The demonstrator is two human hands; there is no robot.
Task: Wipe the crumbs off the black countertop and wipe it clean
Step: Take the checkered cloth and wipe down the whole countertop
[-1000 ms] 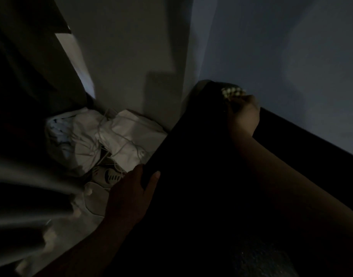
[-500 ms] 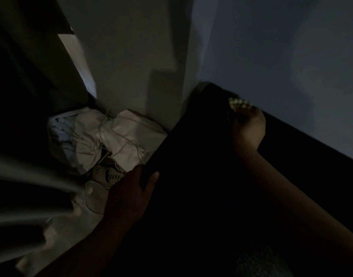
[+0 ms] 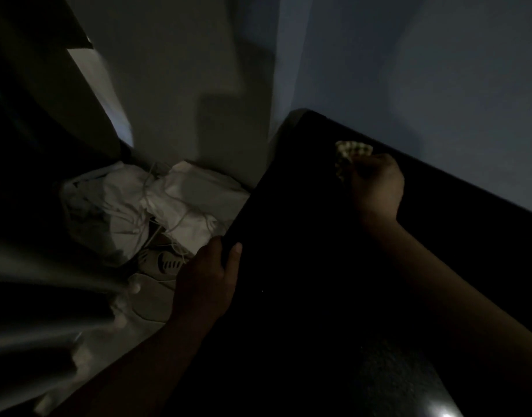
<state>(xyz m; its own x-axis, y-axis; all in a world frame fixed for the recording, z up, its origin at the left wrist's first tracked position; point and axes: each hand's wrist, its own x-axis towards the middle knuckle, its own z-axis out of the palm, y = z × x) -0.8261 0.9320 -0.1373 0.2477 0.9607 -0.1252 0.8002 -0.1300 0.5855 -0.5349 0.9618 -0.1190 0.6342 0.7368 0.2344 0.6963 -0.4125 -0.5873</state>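
Note:
The scene is very dark. The black countertop (image 3: 304,266) runs from the far corner by the wall down to the right. My right hand (image 3: 376,185) grips a small checked cloth (image 3: 350,152) and holds it on the counter near its far end, close to the wall. My left hand (image 3: 207,281) holds the counter's left edge, thumb on top and fingers hidden under the rim. No crumbs can be made out on the dark surface.
White bags with drawstrings (image 3: 156,206) and a pale shoe (image 3: 165,263) lie on the floor left of the counter. A grey curtain (image 3: 42,296) hangs at the left. A blue-grey wall (image 3: 409,70) backs the counter.
My right hand has drawn the cloth along the counter away from the far corner, toward me and to the right. My left hand has stayed on the edge.

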